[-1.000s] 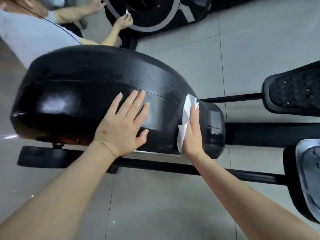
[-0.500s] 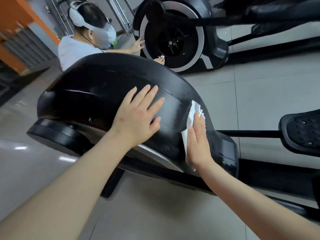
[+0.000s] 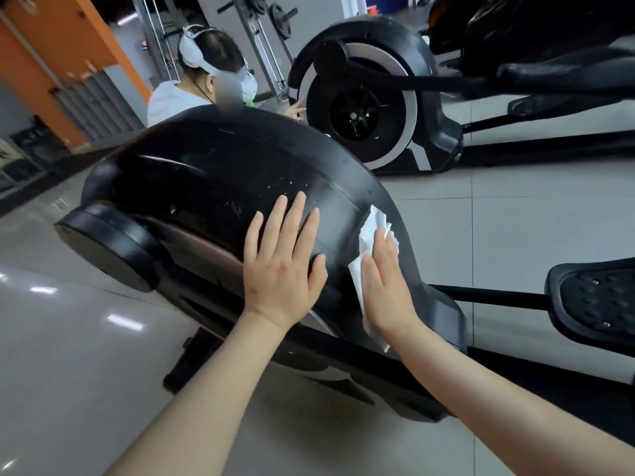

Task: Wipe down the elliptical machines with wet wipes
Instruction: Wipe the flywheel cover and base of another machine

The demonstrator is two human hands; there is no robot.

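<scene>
Change is slight: left grip (image 3: 281,269) stays flat on the elliptical's flywheel housing (image 3: 206,173), fingers straight, holding nothing. Right grip (image 3: 386,290), fingers also straight, presses the wet wipe (image 3: 372,228) on the rear slope, barely shifted, so this patch is probably unfinished. Housing is domed, glossy black plastic, scuffed and speckled. Wipe is thin, white, crumpled.
</scene>
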